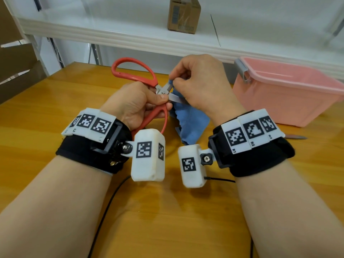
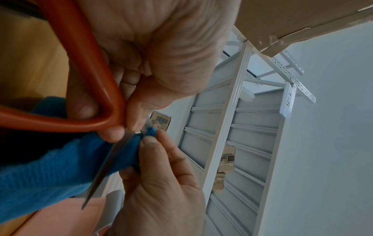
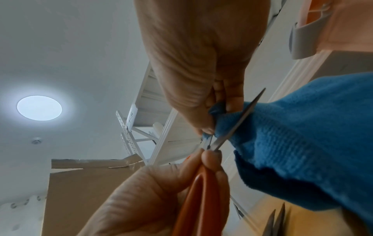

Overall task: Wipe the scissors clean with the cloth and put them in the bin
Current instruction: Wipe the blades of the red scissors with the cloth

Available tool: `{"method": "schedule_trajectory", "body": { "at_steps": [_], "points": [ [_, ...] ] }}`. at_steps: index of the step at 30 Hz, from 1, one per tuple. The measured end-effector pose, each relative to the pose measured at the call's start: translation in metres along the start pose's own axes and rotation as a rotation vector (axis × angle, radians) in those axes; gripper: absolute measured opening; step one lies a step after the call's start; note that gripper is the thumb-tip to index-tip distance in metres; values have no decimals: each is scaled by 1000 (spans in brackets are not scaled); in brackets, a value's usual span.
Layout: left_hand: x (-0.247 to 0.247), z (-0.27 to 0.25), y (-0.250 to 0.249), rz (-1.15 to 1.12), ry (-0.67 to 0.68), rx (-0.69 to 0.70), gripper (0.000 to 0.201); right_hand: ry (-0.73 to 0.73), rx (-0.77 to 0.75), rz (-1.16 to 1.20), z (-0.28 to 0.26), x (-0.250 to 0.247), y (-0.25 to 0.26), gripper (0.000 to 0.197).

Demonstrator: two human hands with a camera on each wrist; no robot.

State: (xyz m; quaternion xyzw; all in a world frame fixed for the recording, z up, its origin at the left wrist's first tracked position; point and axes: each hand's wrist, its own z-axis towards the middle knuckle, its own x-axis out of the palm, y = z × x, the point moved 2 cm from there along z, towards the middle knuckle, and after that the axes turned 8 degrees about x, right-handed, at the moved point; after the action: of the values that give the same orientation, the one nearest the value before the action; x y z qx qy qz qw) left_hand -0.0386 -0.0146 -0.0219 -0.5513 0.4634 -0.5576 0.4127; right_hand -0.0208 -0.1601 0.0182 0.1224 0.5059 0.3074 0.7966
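Red-handled scissors [image 1: 135, 75] [image 2: 84, 67] [image 3: 199, 204] are held above the wooden table, blades apart. My left hand [image 1: 137, 103] [image 2: 161, 52] grips them near the pivot, around the lower handle loop. My right hand [image 1: 201, 84] [image 2: 161, 183] [image 3: 197, 67] pinches a blue cloth [image 1: 189, 120] [image 2: 60, 167] [image 3: 298, 143] around one blade close to the pivot. The other blade [image 2: 105, 167] [image 3: 240, 121] lies bare across the cloth. The rest of the cloth hangs down under my right hand. A pink plastic bin [image 1: 286, 107] stands at the right, without a lid.
A second pair of scissors [image 1: 296, 136] [image 3: 276, 222] lies on the table [image 1: 46, 101] by the bin, mostly hidden by my right wrist. White shelving [image 1: 130, 32] with a cardboard box [image 1: 184, 15] runs along the back. Cardboard sheets [image 1: 16, 58] stand at the left.
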Motion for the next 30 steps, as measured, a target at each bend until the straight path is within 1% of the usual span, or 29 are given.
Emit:
{"method": "schedule_trajectory", "body": {
  "at_steps": [2, 5, 6, 10, 13, 17, 22, 26, 27, 30],
  "points": [
    [-1, 0, -1, -5, 10, -6, 17, 9, -10, -6, 0, -2, 2, 20],
    [-2, -1, 0, -4, 33, -11, 14, 143, -40, -15, -4, -4, 9, 21],
    [-2, -1, 0, 0, 33, -9, 14, 156, -36, -17, -5, -3, 10, 22],
    [-1, 0, 0, 8, 21, -7, 16, 19, 32, -7, 0, -2, 1, 21],
    [1, -1, -1, 11, 35, -15, 14, 36, 26, 42, 3, -6, -3, 21],
    [1, -2, -2, -3, 48, -19, 11, 89, 44, 248, 4, -20, -7, 15],
    [-1, -3, -4, -53, 46, -31, 13, 40, 76, 449, 7, -37, -15, 19],
    [-3, -3, -3, -77, 42, -47, 25, 14, 105, 464, 8, -37, -18, 20],
    [-3, -3, -3, -78, 38, -49, 25, 5, 103, 448, 9, -36, -17, 19],
    [-1, -5, -3, -56, 46, -60, 11, -7, 69, 340, 8, -30, -12, 19]
  ]
}}
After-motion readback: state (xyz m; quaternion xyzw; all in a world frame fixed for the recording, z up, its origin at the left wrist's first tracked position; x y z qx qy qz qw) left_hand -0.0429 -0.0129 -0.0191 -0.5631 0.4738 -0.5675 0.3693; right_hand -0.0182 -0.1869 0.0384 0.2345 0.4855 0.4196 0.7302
